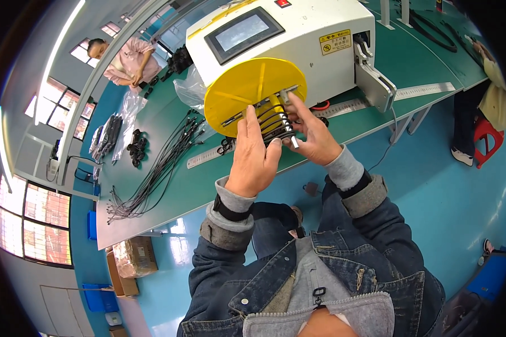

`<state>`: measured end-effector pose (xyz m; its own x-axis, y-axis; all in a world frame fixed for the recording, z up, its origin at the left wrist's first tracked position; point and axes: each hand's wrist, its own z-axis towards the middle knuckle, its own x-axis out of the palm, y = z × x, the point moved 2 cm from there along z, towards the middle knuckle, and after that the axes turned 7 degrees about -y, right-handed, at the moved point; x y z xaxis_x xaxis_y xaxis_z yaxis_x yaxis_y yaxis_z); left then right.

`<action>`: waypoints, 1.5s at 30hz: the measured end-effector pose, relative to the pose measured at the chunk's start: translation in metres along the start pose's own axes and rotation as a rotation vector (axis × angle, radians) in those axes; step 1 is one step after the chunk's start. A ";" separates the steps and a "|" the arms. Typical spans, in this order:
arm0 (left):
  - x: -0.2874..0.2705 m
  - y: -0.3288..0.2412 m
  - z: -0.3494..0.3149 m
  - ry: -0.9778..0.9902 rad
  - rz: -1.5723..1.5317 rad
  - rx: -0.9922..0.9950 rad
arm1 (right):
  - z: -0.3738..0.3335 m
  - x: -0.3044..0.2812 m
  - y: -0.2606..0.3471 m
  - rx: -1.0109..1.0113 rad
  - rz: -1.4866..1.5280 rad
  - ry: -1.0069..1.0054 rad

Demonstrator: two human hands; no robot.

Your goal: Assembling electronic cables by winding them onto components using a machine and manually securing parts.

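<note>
A coil of black cable (275, 121) is wound around metal posts that stick out from the round yellow disc (227, 92) of a white machine. My left hand (253, 157) lies against the coil's left side, fingers stretched up toward the disc and the thumb at the coil's near end. From the right, my right hand (316, 136) curls around the coil and the posts, its index finger reaching up to a metal clamp (288, 91) on the disc. Both hands hold the coil between them; part of the right fingers is hidden behind it.
The white machine (320, 73) with a screen (244, 36) stands on a green table (168, 185). Loose black cables (157, 163) lie to the left, near bagged bundles (107, 137). A steel ruler (424, 91) runs along the right. Other people sit at far left and right.
</note>
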<state>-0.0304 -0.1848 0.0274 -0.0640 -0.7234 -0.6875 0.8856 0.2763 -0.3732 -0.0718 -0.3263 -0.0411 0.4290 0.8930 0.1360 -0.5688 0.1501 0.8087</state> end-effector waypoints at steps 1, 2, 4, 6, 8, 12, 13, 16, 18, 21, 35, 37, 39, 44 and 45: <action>-0.001 -0.002 0.001 0.007 -0.048 -0.018 | -0.002 0.004 -0.004 0.033 0.144 -0.019; -0.001 -0.002 0.002 0.006 -0.050 -0.018 | -0.005 0.011 -0.006 0.032 0.142 -0.018; -0.001 -0.002 0.002 0.091 -0.021 -0.036 | -0.016 0.028 -0.007 0.037 0.263 -0.173; -0.002 -0.004 0.001 0.129 -0.002 -0.045 | -0.021 0.035 -0.001 0.036 0.326 -0.246; 0.000 -0.012 0.001 0.051 0.068 -0.024 | -0.022 0.035 0.011 0.015 0.020 -0.299; 0.000 -0.016 0.003 0.041 0.113 -0.030 | -0.015 0.027 0.018 -0.032 -0.306 -0.289; -0.002 -0.017 0.003 0.046 0.124 -0.036 | -0.014 0.026 0.022 -0.059 -0.389 -0.267; -0.002 -0.019 0.000 0.058 0.156 -0.021 | -0.018 0.028 0.029 0.022 -0.372 -0.265; -0.002 -0.024 -0.004 0.069 0.171 -0.011 | -0.024 0.027 0.033 0.065 -0.364 -0.269; -0.005 -0.041 -0.022 0.126 0.153 -0.054 | -0.045 0.024 0.039 0.000 -0.425 -0.284; 0.023 0.000 -0.081 0.748 -1.161 -1.093 | -0.098 0.017 0.002 0.132 -0.487 0.109; 0.028 0.016 -0.087 0.989 -1.039 -1.150 | -0.101 0.017 -0.004 0.074 -0.741 0.284; 0.034 0.018 -0.091 1.028 -0.986 -1.143 | -0.099 0.015 -0.006 0.050 -0.793 0.392; 0.044 0.029 -0.105 1.063 -0.948 -0.964 | -0.109 0.011 -0.018 -0.078 -0.679 0.408; 0.046 0.033 -0.108 1.039 -0.980 -0.886 | -0.112 0.010 -0.023 -0.116 -0.572 0.309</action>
<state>-0.0540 -0.1404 -0.0835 -0.9720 -0.2308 0.0444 -0.1605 0.5138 -0.8428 -0.1328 -0.2735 -0.1223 0.4744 0.7371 -0.4812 -0.3904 0.6661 0.6355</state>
